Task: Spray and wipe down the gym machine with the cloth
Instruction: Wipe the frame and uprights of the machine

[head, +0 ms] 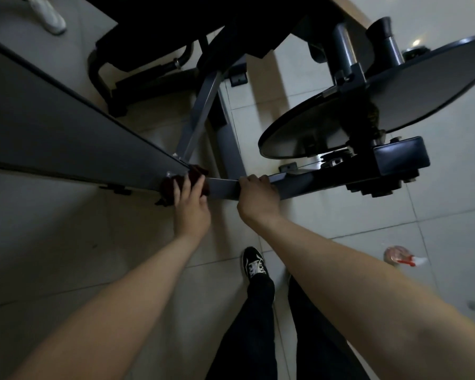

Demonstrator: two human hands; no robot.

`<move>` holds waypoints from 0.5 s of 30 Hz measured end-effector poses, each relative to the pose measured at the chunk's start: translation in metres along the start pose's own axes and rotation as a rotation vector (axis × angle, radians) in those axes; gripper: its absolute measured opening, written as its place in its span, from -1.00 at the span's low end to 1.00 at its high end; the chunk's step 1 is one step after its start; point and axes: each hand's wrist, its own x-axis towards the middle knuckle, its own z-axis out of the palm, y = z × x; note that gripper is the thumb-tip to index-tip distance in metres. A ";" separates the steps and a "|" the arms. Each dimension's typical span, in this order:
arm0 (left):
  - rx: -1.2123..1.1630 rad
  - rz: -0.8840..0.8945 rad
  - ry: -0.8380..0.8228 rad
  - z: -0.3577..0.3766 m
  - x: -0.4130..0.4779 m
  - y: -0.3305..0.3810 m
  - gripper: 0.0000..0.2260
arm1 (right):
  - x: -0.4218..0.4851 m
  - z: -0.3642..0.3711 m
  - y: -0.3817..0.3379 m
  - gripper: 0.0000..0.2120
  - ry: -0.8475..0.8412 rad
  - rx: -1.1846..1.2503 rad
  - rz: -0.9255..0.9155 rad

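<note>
Standing close to the gym machine, the person has one black shoe on the tiled floor, between the two stretched arms. To the right of it, well apart from both hands, the spray bottle is on the floor. Its red and white nozzle points to the right. Seen from above, I cannot tell if it stands or lies. I think it was put down there so that both hands are free for the wiping.

A little farther, the left hand presses the dark red cloth with rather flat, spread fingers against the place where the low grey bar joins the wide grey panel. The cloth is bunched, so it has no clear long axis, and some of it shows at the left of the fingers and above them. The right hand has its fingers curled over the top edge of the same bar, just to the right of the cloth. This seems to be for support while the person leans forward.

The bar has its long axis from left to right. The panel goes away to the far left. Beyond the bar, at the right, there is a large round disc. At the far left edge a white shoe of another person is visible.
</note>
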 end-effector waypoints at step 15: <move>0.052 0.100 -0.039 0.000 -0.001 -0.015 -0.55 | -0.009 -0.010 0.013 -0.70 0.047 0.072 -0.004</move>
